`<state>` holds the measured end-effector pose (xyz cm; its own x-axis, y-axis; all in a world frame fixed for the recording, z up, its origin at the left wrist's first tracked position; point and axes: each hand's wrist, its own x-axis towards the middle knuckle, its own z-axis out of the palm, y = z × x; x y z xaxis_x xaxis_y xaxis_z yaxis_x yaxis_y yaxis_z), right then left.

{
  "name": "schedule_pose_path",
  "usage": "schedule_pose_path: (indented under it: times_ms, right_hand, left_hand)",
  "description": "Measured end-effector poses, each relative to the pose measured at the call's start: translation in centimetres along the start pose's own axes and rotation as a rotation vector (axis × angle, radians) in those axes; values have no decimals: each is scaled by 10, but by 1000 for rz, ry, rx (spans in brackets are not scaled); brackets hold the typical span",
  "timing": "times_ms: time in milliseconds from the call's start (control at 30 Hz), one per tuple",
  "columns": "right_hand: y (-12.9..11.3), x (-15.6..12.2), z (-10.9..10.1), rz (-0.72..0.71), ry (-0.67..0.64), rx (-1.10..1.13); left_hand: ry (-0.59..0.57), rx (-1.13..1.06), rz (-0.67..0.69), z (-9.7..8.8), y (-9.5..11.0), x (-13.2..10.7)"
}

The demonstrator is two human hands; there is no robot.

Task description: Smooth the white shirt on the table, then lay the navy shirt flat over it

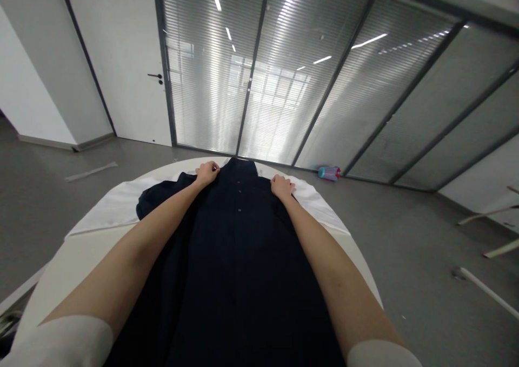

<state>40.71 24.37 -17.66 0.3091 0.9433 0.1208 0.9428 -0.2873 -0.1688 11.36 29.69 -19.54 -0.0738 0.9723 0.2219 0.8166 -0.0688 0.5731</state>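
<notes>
Head view, looking forward and down along both outstretched bare forearms. A dark navy button-front shirt [239,248] lies flat and lengthwise on a round pale surface [77,253], its collar end at the far edge of the surface and its lower part running to the near edge, under the arms. A row of small buttons [239,209] runs down the middle of the shirt. Under the shirt's upper part lies a white cloth [117,207], which spreads toward the far left edge and the far right edge of the surface.

The left hand [207,172] rests at the shirt's far end, just left of the collar [240,168]; its fingers are curled and pressed together, pinching the dark fabric at the shoulder. The right hand [281,186] lies just right of the collar on the opposite shoulder, knuckles up, fingers bent down onto the fabric; whether the grip closes on the cloth or merely presses it cannot be told. The two hands sit well apart, with the collar and button placket between them. A dark sleeve [156,199] of the shirt is bunched toward the far left, over the white cloth. White short sleeves cover both upper arms at the near edge.

Beyond the surface: grey floor [405,237], a glass partition with closed blinds [259,75], a white door [130,59] at left, and a small pink-and-blue bottle [329,173] lying at the foot of the partition.
</notes>
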Motion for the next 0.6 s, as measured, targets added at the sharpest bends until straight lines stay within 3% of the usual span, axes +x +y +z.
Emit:
schedule_pose_path:
  times_ms: [167,300,367,433,533,600]
  right_hand:
    - [-7,12,-14,1,144,36]
    - [-4,3,-10,-33,123,19]
    - [5,-4,-10,-27,107,47]
    - [21,-12,-18,-63,100,89]
    - [53,-31,-45,-179,50,150]
    - [75,-52,-64,-268,-26,192]
  left_hand:
    - [173,72,114,-13,18,1]
    - [226,319,258,-13,32,-18]
    - [178,396,375,-15,38,-38]
    - [58,422,502,-24,43,-63]
    - [-144,422,627,-52,37,-97]
    - [-186,423,592,-76,19,-112]
